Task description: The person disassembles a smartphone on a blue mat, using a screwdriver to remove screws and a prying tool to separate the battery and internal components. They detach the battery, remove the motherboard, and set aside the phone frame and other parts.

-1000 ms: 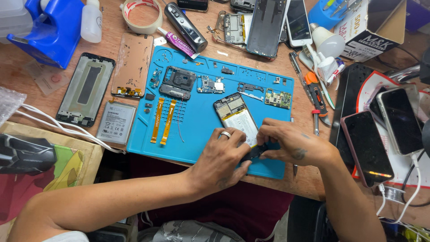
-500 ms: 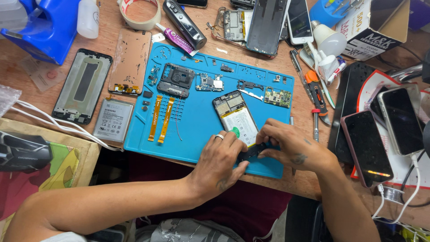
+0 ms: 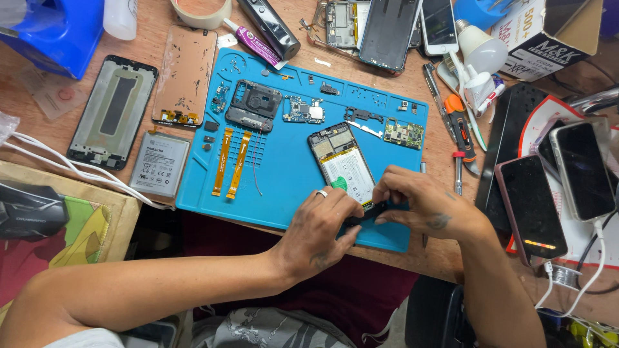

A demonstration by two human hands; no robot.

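Observation:
An opened phone (image 3: pixel 342 164) lies back-off on the blue repair mat (image 3: pixel 284 174), its white battery and circuit board exposed. My left hand (image 3: pixel 322 229), with a ring on one finger, presses on the phone's lower end. My right hand (image 3: pixel 422 203) meets it there, fingers pinched on a small dark part (image 3: pixel 374 209) at the phone's bottom edge. Whether that part is loose or still fixed to the phone is hidden by my fingers.
On the mat lie two orange flex cables (image 3: pixel 231 162), a black camera frame (image 3: pixel 253 105) and small circuit boards (image 3: pixel 404 133). A loose battery (image 3: pixel 159 165), phone frame (image 3: pixel 113 113) and back panel (image 3: pixel 186 74) lie left. Screwdrivers (image 3: pixel 456 132) and several phones (image 3: pixel 532 209) are to the right.
Both hands stay at the phone's lower end with only small finger shifts. The view has tilted slightly, so the desk sits a little higher in frame.

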